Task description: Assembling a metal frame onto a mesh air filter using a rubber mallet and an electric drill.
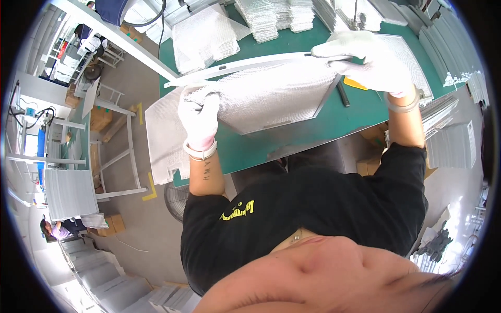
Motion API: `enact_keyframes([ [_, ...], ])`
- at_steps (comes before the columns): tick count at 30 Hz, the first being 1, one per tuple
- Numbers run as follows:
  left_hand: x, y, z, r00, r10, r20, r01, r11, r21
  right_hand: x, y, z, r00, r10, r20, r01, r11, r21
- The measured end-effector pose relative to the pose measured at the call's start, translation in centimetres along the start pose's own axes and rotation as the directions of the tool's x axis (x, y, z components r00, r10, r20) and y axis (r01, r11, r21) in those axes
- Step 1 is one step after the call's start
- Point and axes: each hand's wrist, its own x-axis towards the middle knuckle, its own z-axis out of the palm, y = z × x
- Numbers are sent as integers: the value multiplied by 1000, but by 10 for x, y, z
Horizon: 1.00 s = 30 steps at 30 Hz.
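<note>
A silver metal mesh panel [276, 94] is tilted up above the green table, held between my two white-gloved hands. A pale frame strip [255, 63] with small dark slots runs along its far edge. My left hand [200, 112] is closed on the panel's left corner, fingers curled. At the far right corner, my right hand [368, 62] pinches the strip between thumb and fingers. Beneath the right hand lie a yellow object [355, 83], partly hidden, and a dark, slim tool [343, 94]. A flat mesh sheet [162, 133] lies left of my left hand.
On the green table [360, 115] are a pile of mesh sheets [201, 39] and stacked silver mesh pieces [276, 20]. A white post [117, 36] crosses at the left. Stacked panels [454, 146] stand at the right. A floor fan [176, 200] sits below the table's left edge.
</note>
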Motion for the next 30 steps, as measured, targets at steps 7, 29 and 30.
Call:
enact_keyframes([
  [7,23,40,-4,959,56,278,-34,996,-84,24,-21,-12,958,46,283,-7,990,-138],
  [29,1,8,14,982,176,-75,-187,966,-181,76,-39,30,938,-183,294,208,976,-57],
  [30,0,8,15,976,196,-96,-207,969,-132,76,-36,34,937,-187,296,213,975,-56],
])
